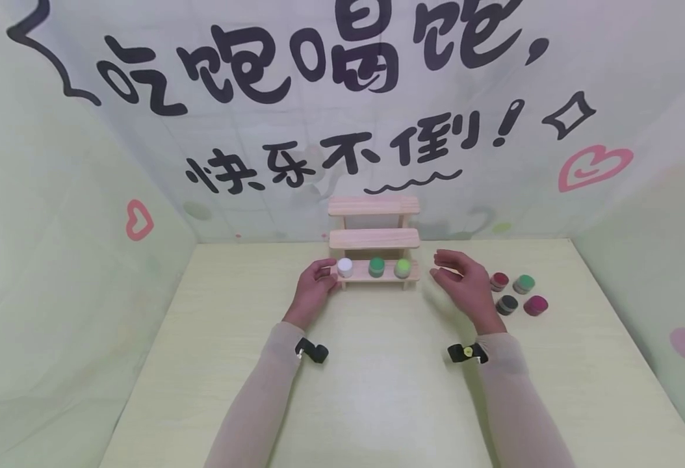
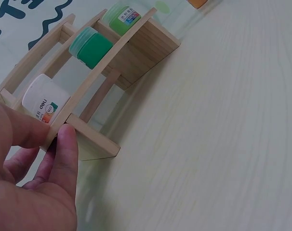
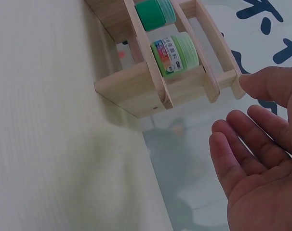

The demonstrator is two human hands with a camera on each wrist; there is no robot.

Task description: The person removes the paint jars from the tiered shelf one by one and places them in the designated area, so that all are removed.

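Observation:
A three-step wooden display stand is set at the back of the table against the printed cloth. Along its lowest step are a white paint jar, a dark green paint jar and a light green paint jar. My left hand pinches the left end of that step, beside the white jar; the left wrist view shows the thumb and fingers at the board's end. Off the stand's right end, my right hand is held with fingers apart and nothing in it, its palm showing in the right wrist view.
To the right of my right hand, a red jar, a green jar, a black jar and a magenta jar are grouped on the pale table. Cloth walls with printed lettering enclose the back and both sides.

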